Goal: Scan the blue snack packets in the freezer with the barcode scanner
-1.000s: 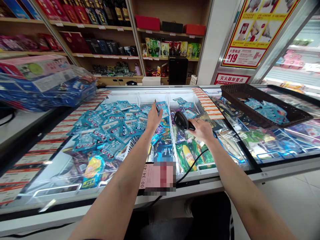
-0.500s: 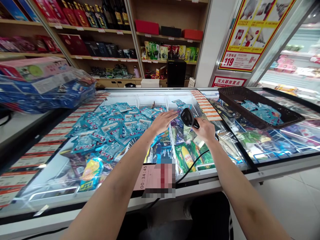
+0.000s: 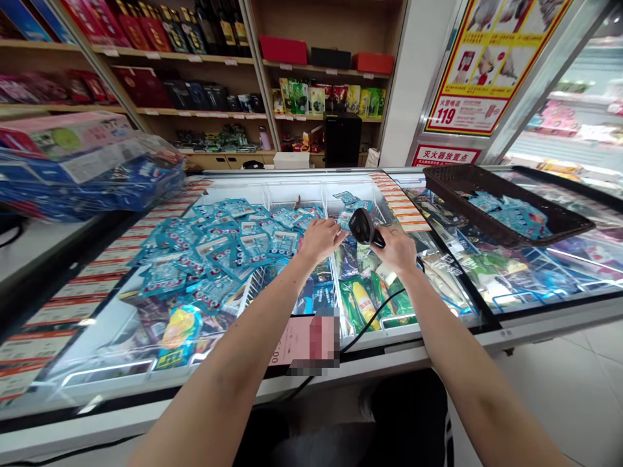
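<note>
My right hand (image 3: 396, 250) is closed around the handle of a black barcode scanner (image 3: 361, 227); its head points left and its cable runs down over the freezer. Just left of the scanner, my left hand (image 3: 321, 239) hovers over the freezer glass with fingers bent and the thumb apart, and no object shows in it. Beside that hand, a wide heap of small light-blue packets (image 3: 219, 243) covers the glass. A few more blue packets (image 3: 348, 200) lie behind the scanner.
A dark woven basket (image 3: 516, 237) with blue packets stands at the right. Plastic-wrapped boxes (image 3: 87, 168) sit at the left. A phone with a pink screen (image 3: 296, 340) lies at the front edge. Stocked shelves (image 3: 195, 58) rise behind the chest freezer.
My left hand has drawn slightly left and away from the scanner, and its fingers, stretched out before, are now bent. The scanner has shifted slightly left in my right hand.
</note>
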{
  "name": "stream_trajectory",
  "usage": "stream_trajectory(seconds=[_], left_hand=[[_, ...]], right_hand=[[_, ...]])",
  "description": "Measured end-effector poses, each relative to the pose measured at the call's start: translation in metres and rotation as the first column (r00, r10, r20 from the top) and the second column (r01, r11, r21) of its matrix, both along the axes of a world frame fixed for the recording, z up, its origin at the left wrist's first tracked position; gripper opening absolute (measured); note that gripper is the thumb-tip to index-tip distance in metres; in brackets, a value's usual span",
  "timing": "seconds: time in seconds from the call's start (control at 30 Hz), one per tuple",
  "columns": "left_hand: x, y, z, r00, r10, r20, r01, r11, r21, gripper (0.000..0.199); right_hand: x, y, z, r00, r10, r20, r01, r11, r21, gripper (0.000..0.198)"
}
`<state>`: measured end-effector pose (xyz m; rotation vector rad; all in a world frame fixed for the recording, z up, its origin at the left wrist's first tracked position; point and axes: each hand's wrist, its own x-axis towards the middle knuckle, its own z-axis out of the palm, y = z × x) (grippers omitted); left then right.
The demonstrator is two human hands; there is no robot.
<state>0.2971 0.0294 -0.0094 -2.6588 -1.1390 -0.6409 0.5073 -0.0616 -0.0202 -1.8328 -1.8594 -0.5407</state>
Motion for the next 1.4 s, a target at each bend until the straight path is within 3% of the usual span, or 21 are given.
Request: stream_trajectory(seconds=[0.13, 0.37, 0.57, 0.77, 0.93, 1.2, 1.3, 1.4], left_hand=[[0.0, -0.003, -0.007, 0.981, 0.161, 0.109, -0.158, 0.987, -0.034, 0.047], [-0.003, 0.002, -0.016, 0.936, 0.281, 0.21, -0.26, 0.958, -0.123, 0.049], [-0.007, 0.005, -0.015, 0.961, 0.218, 0.17, -0.189, 0.967, -0.173, 0.046], [-0.006, 0.005, -0.013, 0.994, -0.063, 0.092, 0.077, 0.984, -0.159, 0.046], [-0.004, 0.003, -0.013, 0.978, 0.084, 0.192, -0.054, 0.987, -0.154, 0.031], [-0.005, 0.006, -0.015, 0.976, 0.142, 0.167, -0.112, 0.978, -0.173, 0.055], [-0.01, 0.011, -0.017, 0.93, 0.199, 0.308, -0.155, 0.975, -0.161, 0.055], [-0.018, 0.017, -0.019, 0.804, 0.243, 0.543, -0.164, 0.968, -0.19, 0.054]], right_hand=[[-0.003, 0.0, 0.0, 0.999, 0.051, 0.011, -0.051, 0.998, -0.023, 0.034], [-0.003, -0.001, -0.001, 0.997, 0.083, 0.007, -0.082, 0.996, -0.027, 0.033], [-0.001, -0.001, -0.002, 0.997, 0.074, 0.012, -0.074, 0.997, -0.011, 0.035], [-0.001, -0.001, -0.002, 0.999, 0.039, 0.005, -0.039, 0.999, 0.026, 0.036], [-0.002, -0.001, -0.002, 0.999, 0.032, 0.004, -0.032, 0.999, 0.035, 0.036], [-0.003, -0.002, -0.002, 0.996, 0.088, 0.034, -0.089, 0.996, 0.019, 0.034], [-0.003, -0.002, -0.004, 0.994, 0.106, 0.038, -0.106, 0.994, 0.017, 0.034], [-0.003, -0.001, -0.006, 0.989, 0.14, 0.053, -0.14, 0.99, -0.003, 0.032]])
